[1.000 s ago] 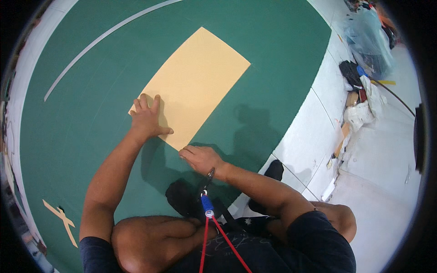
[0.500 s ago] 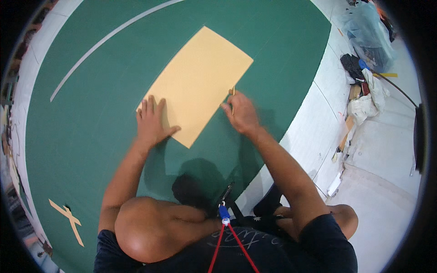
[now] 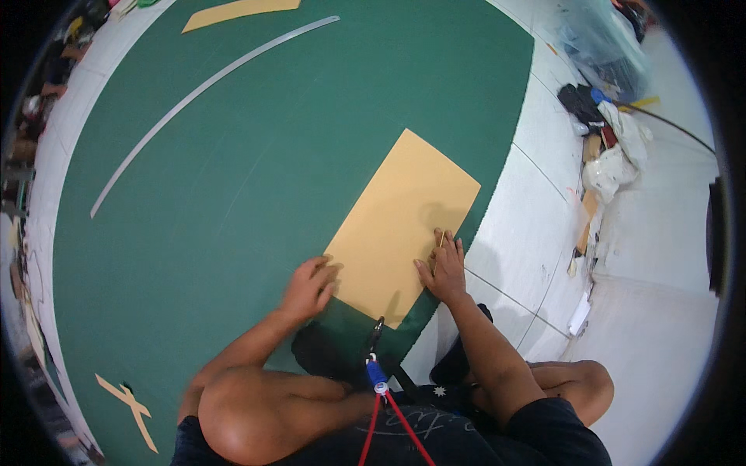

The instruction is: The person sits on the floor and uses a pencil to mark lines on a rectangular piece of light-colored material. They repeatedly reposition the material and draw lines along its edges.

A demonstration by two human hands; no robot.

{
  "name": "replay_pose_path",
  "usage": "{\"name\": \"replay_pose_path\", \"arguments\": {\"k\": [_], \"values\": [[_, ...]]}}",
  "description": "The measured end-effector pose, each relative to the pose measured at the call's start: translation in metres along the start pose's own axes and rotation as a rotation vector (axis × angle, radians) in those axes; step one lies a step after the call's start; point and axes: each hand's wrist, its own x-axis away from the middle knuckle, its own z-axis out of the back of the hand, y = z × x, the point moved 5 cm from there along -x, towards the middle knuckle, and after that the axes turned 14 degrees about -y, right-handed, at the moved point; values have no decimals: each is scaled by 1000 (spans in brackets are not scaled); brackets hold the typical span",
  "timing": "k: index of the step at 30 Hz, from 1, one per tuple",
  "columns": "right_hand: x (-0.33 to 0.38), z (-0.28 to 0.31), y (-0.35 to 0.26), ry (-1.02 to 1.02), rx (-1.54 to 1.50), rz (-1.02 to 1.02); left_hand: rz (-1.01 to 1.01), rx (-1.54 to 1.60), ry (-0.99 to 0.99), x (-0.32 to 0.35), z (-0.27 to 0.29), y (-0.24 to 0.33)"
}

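A rectangular tan sheet of card or board lies slanted on green cloth, near the cloth's right edge. My left hand is at its lower left edge, fingers apart, the fingertips touching the margin. My right hand rests on the sheet's right edge, thumb and fingers on top. A thin yellowish pencil is held between those fingers. The sheet's lower corner is near a dark clip hanging from a red cord at my chest.
A long curved metal ruler lies at the far left, with a tan strip beyond it. Crossed tan pieces lie at lower left. White tiles border the cloth, with bags and scraps to the right.
The tan sheet has moved toward me and to the right, close to the cloth's edge. Both hands have shifted with it; the right hand now lies on the sheet, still with the pencil.
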Motion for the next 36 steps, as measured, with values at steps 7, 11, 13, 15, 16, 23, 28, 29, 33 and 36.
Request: {"name": "replay_pose_path", "arguments": {"k": [7,11,13,15,16,23,28,29,33,36], "values": [[10,-3,10,-26,-57,7,60,-464,72,-9,63,-2],[4,-5,10,5,-51,0,87,-507,-92,-19,63,-1],[1,-10,7,21,-50,2,120,-523,-144,-17,64,-1],[-1,-11,6,30,-35,-2,127,-527,-157,-18,61,-2],[-2,-12,6,23,-38,-3,139,-536,-171,-18,60,-4],[-4,-9,7,-5,-49,-2,172,-506,-253,-19,59,0],[-4,-10,8,-20,-52,-7,186,-479,-255,-20,60,2],[-4,-10,8,-9,-59,-4,186,-479,-255,-19,61,2],[-5,-9,8,-1,-61,-12,164,-456,-262,-20,64,4],[-5,-7,9,4,-86,-7,173,-455,-267,-21,64,7]]}}
